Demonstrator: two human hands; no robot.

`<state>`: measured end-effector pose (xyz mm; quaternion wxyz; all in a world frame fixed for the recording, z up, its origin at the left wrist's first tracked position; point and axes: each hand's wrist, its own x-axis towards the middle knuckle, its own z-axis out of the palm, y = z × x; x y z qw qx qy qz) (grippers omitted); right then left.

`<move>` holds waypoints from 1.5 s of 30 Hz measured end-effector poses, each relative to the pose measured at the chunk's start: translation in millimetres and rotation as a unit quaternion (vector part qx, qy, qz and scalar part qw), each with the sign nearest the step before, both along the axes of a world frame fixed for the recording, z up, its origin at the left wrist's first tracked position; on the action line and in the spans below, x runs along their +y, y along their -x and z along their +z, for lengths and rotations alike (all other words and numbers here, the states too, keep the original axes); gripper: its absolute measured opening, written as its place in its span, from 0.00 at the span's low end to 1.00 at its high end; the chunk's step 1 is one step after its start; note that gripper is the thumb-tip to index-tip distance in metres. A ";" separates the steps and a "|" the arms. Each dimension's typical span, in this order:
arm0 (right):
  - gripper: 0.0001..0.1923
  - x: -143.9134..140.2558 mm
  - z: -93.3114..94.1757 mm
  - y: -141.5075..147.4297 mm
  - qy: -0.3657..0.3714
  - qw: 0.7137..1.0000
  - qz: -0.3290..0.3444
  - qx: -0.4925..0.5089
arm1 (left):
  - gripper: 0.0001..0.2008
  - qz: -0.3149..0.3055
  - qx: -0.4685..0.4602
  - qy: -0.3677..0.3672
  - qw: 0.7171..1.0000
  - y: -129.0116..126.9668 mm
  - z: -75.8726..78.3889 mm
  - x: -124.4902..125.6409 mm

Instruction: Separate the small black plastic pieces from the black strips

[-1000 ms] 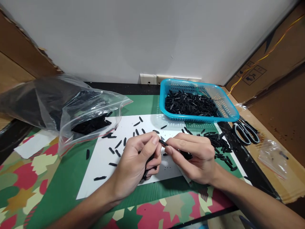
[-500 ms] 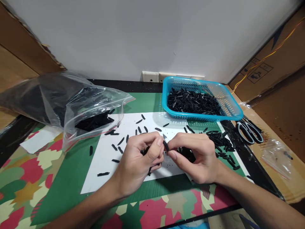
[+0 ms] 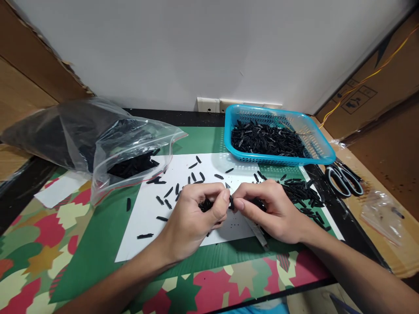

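My left hand is closed, with several small black strips bunched in its curled fingers. Its thumb and forefinger meet one black strip, which the thumb and forefinger of my right hand pinch from the other side. A slim pen-like tool with a pointed grey tip runs beneath my right fingers; whether that hand holds it or it lies on the paper, I cannot tell. Under both hands is a white sheet strewn with loose black strips. More strips lie heaped right of my right hand.
A blue basket of black strips stands at the back right. On the left, a clear zip bag spills strips. Scissors and a small plastic bag lie on cardboard at right. A wall closes the back.
The strip between my fingertips has turned more upright, and my hands have shifted slightly. More of the pen-like tool's barrel shows below my right hand. The whole view has moved a little.
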<state>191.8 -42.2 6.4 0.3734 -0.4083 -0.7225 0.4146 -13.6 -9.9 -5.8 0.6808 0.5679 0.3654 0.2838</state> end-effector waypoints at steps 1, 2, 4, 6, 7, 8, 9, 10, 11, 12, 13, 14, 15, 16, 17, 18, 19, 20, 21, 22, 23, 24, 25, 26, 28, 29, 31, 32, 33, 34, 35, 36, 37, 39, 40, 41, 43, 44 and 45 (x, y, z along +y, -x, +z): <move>0.14 1.0 0.6 -0.5 0.010 1.000 0.003 0.001 | 0.22 -0.006 0.013 -0.011 1.000 0.3 0.5 0.6; 0.15 1.9 1.2 -0.9 0.020 1.000 0.006 0.005 | 0.22 -0.011 0.027 -0.027 0.999 0.4 1.3 1.1; 0.17 3.3 2.0 -1.3 0.055 0.998 0.015 0.028 | 0.23 -0.013 0.057 -0.071 0.996 -0.1 3.6 1.9; 0.19 4.3 2.1 -1.2 0.108 0.991 0.027 0.068 | 0.23 -0.009 0.081 -0.120 0.989 -1.4 5.8 2.2; 0.19 4.7 2.0 -1.1 0.136 0.986 0.032 0.090 | 0.23 -0.006 0.092 -0.143 0.985 -2.1 6.6 2.1; 0.19 5.1 1.6 -0.9 0.160 0.980 0.036 0.108 | 0.23 -0.004 0.101 -0.165 0.981 -2.7 6.9 1.9; 0.19 5.5 1.0 -0.7 0.180 0.975 0.039 0.122 | 0.23 -0.002 0.110 -0.186 0.976 -3.1 6.8 1.6; 0.18 5.8 0.3 -0.4 0.195 0.971 0.041 0.132 | 0.22 0.002 0.117 -0.206 0.972 -3.4 6.2 1.3; 0.18 5.9 -0.5 -0.1 0.205 0.968 0.042 0.140 | 0.21 0.005 0.124 -0.225 0.966 -3.4 5.3 0.9; 0.17 6.0 -1.4 0.2 0.213 0.965 0.043 0.147 | 0.21 0.009 0.131 -0.243 0.961 -3.2 4.2 0.5; 0.17 5.8 -2.4 0.7 0.218 0.963 0.042 0.155 | 0.20 0.012 0.137 -0.260 0.956 -2.9 2.9 0.1; 0.16 5.4 -3.3 1.2 0.220 0.961 0.039 0.161 | 0.19 0.011 0.143 -0.277 0.950 -2.5 1.7 -0.2; 0.16 4.8 -4.1 1.8 0.220 0.960 0.036 0.167 | 0.19 0.008 0.148 -0.294 0.944 -2.1 0.6 -0.5; 0.16 4.0 -4.6 2.4 0.217 0.961 0.032 0.170 | 0.18 0.003 0.152 -0.313 0.937 -1.7 -0.3 -0.6; 0.15 3.2 -4.7 3.1 0.211 0.963 0.027 0.167 | 0.18 -0.001 0.153 -0.334 0.930 -1.3 -1.0 -0.6; 0.14 2.2 -4.4 3.7 0.205 0.965 0.021 0.162 | 0.17 -0.004 0.154 -0.354 0.922 -1.1 -1.5 -0.5; 0.14 1.4 -3.9 4.4 0.199 0.968 0.016 0.154 | 0.17 -0.005 0.152 -0.373 0.915 -1.1 -2.0 -0.3; 0.13 0.6 -3.1 5.0 0.195 0.970 0.013 0.147 | 0.16 -0.003 0.145 -0.390 0.909 -1.2 -2.4 0.0; 0.13 0.0 -2.3 5.8 0.194 0.971 0.011 0.142 | 0.16 -0.001 0.136 -0.403 0.905 -1.5 -2.8 0.5; 0.13 -0.4 -1.8 6.6 0.195 0.971 0.009 0.139 | 0.16 0.001 0.127 -0.411 0.903 -1.8 -3.2 0.9; 0.13 -0.6 -1.6 7.7 0.196 0.971 0.003 0.135 | 0.15 0.001 0.119 -0.415 0.902 -2.3 -3.7 1.4; 0.13 -0.7 -2.1 8.9 0.195 0.972 -0.005 0.132 | 0.15 0.000 0.115 -0.415 0.903 -2.8 -4.1 1.9; 0.13 -0.8 -3.1 10.3 0.192 0.973 -0.018 0.128 | 0.15 0.000 0.114 -0.411 0.904 -3.3 -4.5 2.3; 0.13 -0.8 -4.7 11.8 0.187 0.973 -0.032 0.128 | 0.15 -0.002 0.118 -0.404 0.907 -3.9 -4.6 2.6; 0.14 -0.9 -9.0 14.3 0.179 0.973 -0.056 0.136 | 0.15 -0.007 0.125 -0.386 0.914 -5.2 -4.5 2.6; 0.14 -1.0 -11.3 15.1 0.176 0.972 -0.065 0.143 | 0.15 -0.008 0.128 -0.372 0.919 -5.8 -4.3 2.3; 0.15 -1.1 -15.0 15.7 0.171 0.970 -0.074 0.156 | 0.16 -0.008 0.126 -0.327 0.937 -6.7 -4.2 1.4; 0.15 -1.0 -16.2 15.4 0.169 0.970 -0.075 0.159 | 0.17 -0.008 0.120 -0.295 0.948 -7.0 -4.4 0.8; 0.14 -0.8 -16.9 14.9 0.168 0.970 -0.072 0.160 | 0.18 -0.009 0.112 -0.258 0.960 -7.1 -4.8 0.3; 0.14 -0.6 -17.1 14.3 0.167 0.970 -0.069 0.161 | 0.20 -0.012 0.103 -0.220 0.970 -7.1 -5.3 -0.1; 0.13 -0.2 -16.9 13.6 0.168 0.970 -0.065 0.161 | 0.20 -0.016 0.091 -0.183 0.979 -7.0 -5.9 -0.5; 0.12 0.2 -16.5 13.0 0.168 0.970 -0.062 0.163 | 0.21 -0.021 0.079 -0.150 0.985 -6.9 -6.3 -0.8; 0.12 0.6 -15.9 12.6 0.169 0.970 -0.059 0.166 | 0.20 -0.027 0.067 -0.122 0.990 -6.8 -6.5 -1.1; 0.13 1.4 -14.6 12.6 0.169 0.968 -0.055 0.177 | 0.18 -0.038 0.043 -0.084 0.995 -7.2 -5.6 -1.9; 0.13 1.6 -14.0 12.9 0.168 0.967 -0.054 0.182 | 0.17 -0.040 0.034 -0.075 0.996 -7.7 -4.4 -2.5; 0.14 1.5 -13.4 13.3 0.167 0.967 -0.054 0.187 | 0.17 -0.040 0.030 -0.075 0.996 -8.2 -2.9 -3.3; 0.14 0.9 -12.6 14.2 0.162 0.965 -0.053 0.197 | 0.17 -0.030 0.033 -0.093 0.995 -9.2 0.5 -5.0; 0.13 0.3 -12.3 14.7 0.158 0.965 -0.053 0.202 | 0.18 -0.023 0.035 -0.106 0.993 -9.5 1.8 -5.9; 0.12 -0.4 -12.1 15.1 0.155 0.965 -0.054 0.206 | 0.18 -0.018 0.037 -0.114 0.993 -9.7 2.8 -6.6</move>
